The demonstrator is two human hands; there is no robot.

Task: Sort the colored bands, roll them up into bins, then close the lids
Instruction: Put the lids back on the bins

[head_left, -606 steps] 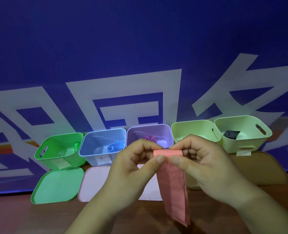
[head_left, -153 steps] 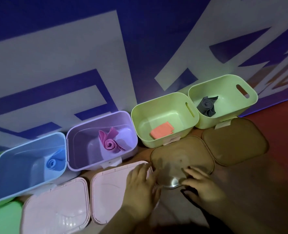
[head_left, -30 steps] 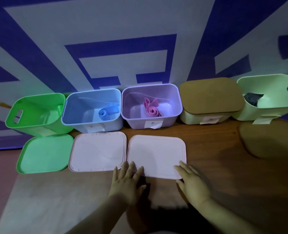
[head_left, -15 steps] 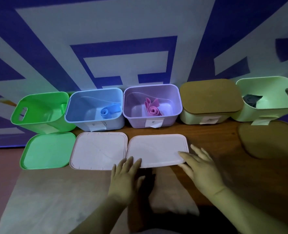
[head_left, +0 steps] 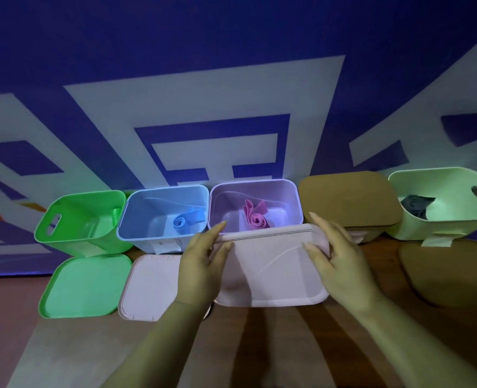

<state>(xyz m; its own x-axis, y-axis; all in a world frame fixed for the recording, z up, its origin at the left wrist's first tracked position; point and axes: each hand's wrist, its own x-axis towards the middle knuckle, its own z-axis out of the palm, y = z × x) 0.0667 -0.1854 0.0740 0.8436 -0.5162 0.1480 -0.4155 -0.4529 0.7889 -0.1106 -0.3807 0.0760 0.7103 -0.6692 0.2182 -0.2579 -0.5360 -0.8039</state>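
A pale pink lid [head_left: 268, 273] is lifted off the table, its far edge raised in front of the purple bin [head_left: 255, 191]. My left hand [head_left: 202, 264] grips its left edge and my right hand [head_left: 340, 264] grips its right edge. The purple bin holds a rolled pink band [head_left: 255, 218]. Left of it, the blue bin [head_left: 164, 197] holds a rolled blue band [head_left: 187, 218]. The bright green bin [head_left: 80, 217] stands at the far left. A brown lid [head_left: 349, 200] covers the fourth bin. The pale green bin [head_left: 444, 211] at the right holds a dark grey band [head_left: 415, 205].
A green lid [head_left: 86, 285] and a second pale pink lid [head_left: 150, 287] lie flat in front of the left bins. Another brown lid [head_left: 450, 273] lies at the right on the wooden table [head_left: 259, 345]. A blue and white banner wall [head_left: 231, 107] stands right behind the bins.
Both hands have taken hold of the right pink lid and lifted it off the table toward the purple bin. The view has tilted up slightly.
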